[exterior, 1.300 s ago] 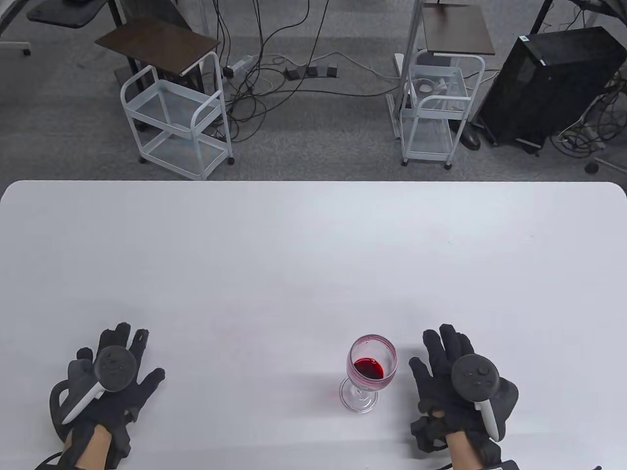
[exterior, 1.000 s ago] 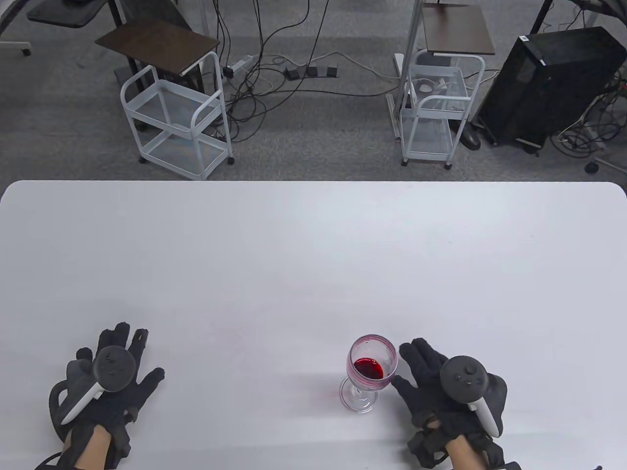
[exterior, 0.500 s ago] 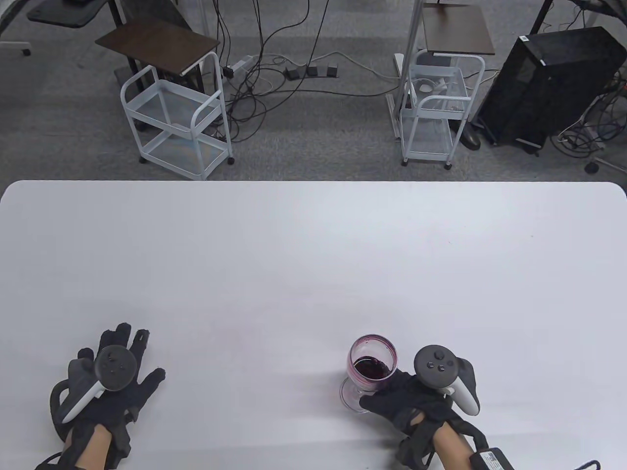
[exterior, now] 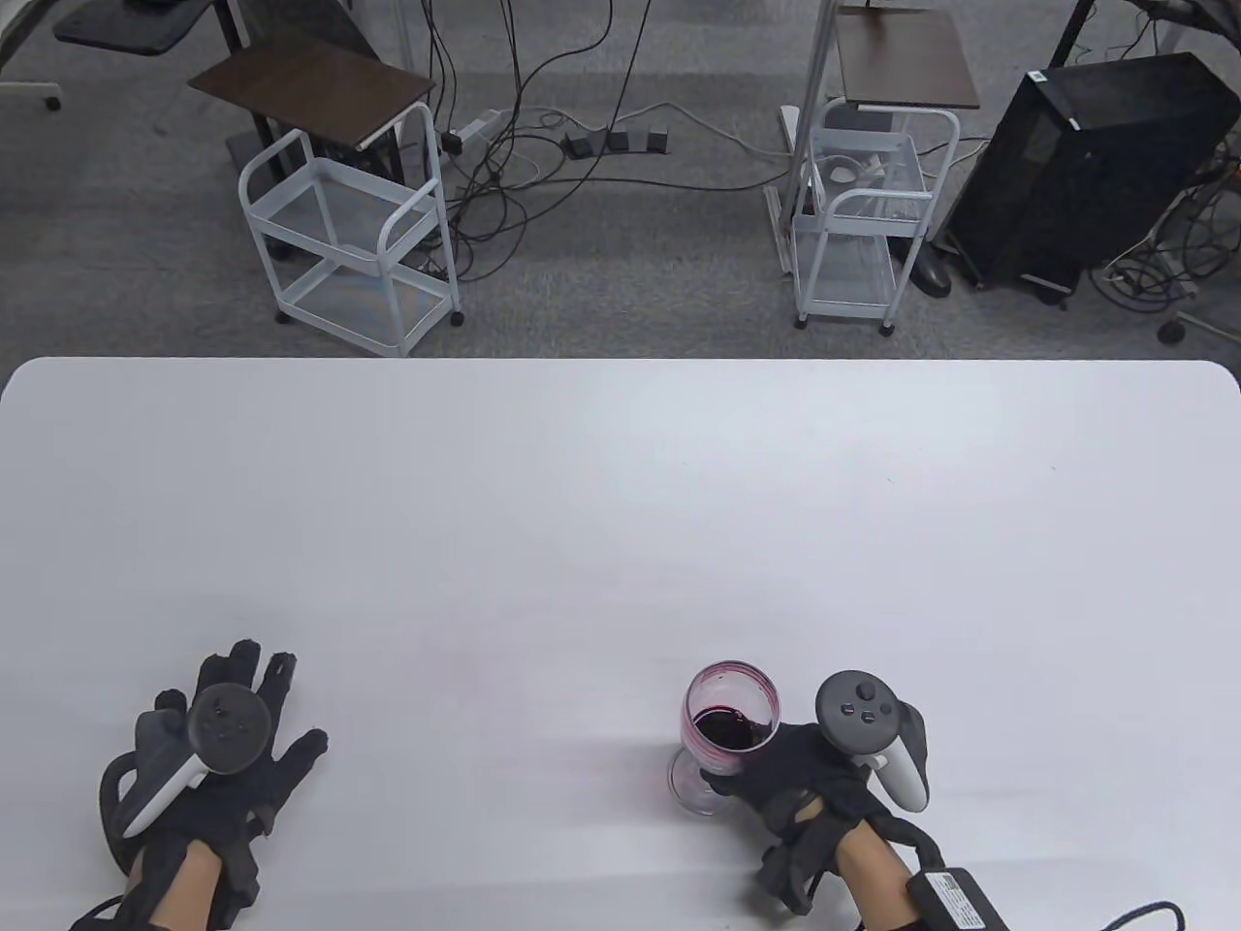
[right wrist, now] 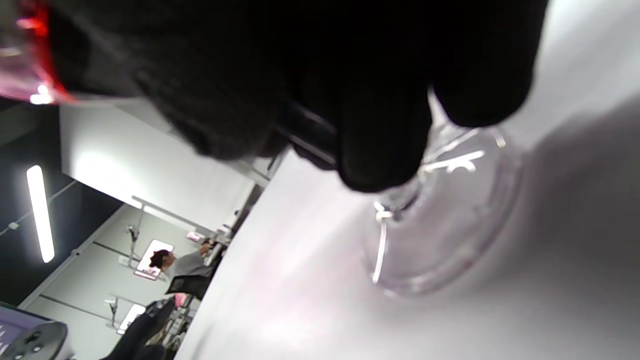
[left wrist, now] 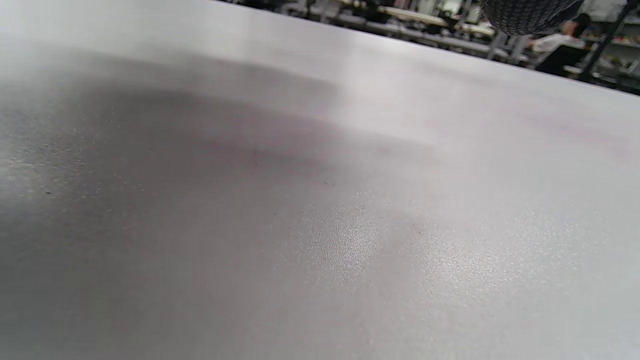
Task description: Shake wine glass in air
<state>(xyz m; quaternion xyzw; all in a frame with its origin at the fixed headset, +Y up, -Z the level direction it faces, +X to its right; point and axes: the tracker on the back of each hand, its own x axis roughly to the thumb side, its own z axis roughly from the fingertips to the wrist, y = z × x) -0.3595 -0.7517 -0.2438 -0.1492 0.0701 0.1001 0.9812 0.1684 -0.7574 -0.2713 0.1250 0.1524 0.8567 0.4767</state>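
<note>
A clear wine glass (exterior: 729,722) with a little red wine stands near the table's front edge, right of centre. My right hand (exterior: 787,771) wraps around its stem from the right, below the bowl. In the right wrist view my gloved fingers (right wrist: 370,125) cover the stem, and the round foot (right wrist: 445,220) sits at or just above the table; I cannot tell which. My left hand (exterior: 228,766) rests flat on the table at the front left, fingers spread, holding nothing.
The white table (exterior: 620,504) stretches wide behind the glass. Beyond its far edge stand two white wire carts (exterior: 349,242) (exterior: 858,218), a black computer case (exterior: 1086,165) and floor cables.
My right hand moved left from beside the glass, turned on its side and closed around the stem. The glass shifted slightly left and the wine stirred. The left hand stayed still.
</note>
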